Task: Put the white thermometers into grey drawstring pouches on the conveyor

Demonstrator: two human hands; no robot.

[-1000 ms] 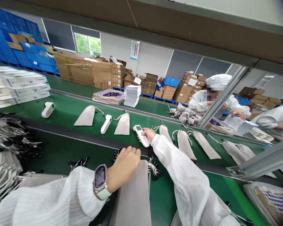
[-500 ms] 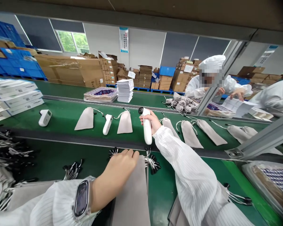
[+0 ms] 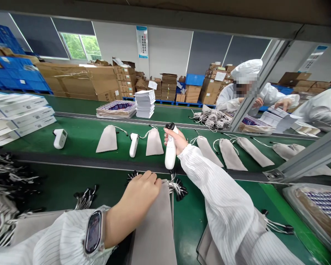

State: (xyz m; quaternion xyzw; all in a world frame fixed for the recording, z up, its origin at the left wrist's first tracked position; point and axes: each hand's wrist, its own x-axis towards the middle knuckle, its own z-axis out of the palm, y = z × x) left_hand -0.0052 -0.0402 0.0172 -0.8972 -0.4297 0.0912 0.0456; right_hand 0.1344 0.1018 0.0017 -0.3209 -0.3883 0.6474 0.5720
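Observation:
My right hand (image 3: pixel 177 140) is closed round a white handheld infrared thermometer (image 3: pixel 170 156) with a dark head end, held over the edge between belt and bench. My left hand (image 3: pixel 145 187) has its fingers curled over the top end of a grey drawstring pouch (image 3: pixel 154 235) lying flat before me; the fingertips are hidden. White cords with black ends (image 3: pixel 178 187) fan out beside that hand. Two more thermometers, one at left (image 3: pixel 60 138) and one nearer (image 3: pixel 134 145), lie on the green belt (image 3: pixel 79 141) among grey pouches (image 3: pixel 107 139).
White boxes (image 3: pixel 19 114) are stacked at left. More pouches (image 3: pixel 231 154) lie on the belt to the right, near a metal post (image 3: pixel 253 92). A bagged tray (image 3: pixel 317 213) sits at lower right. Across the line, a co-worker in white (image 3: pixel 245 88) handles papers.
The pouches and thermometers on the belt have shifted right. The thermometer in my right hand has tilted slightly, its lower end moving left. My left hand stays on the pouch.

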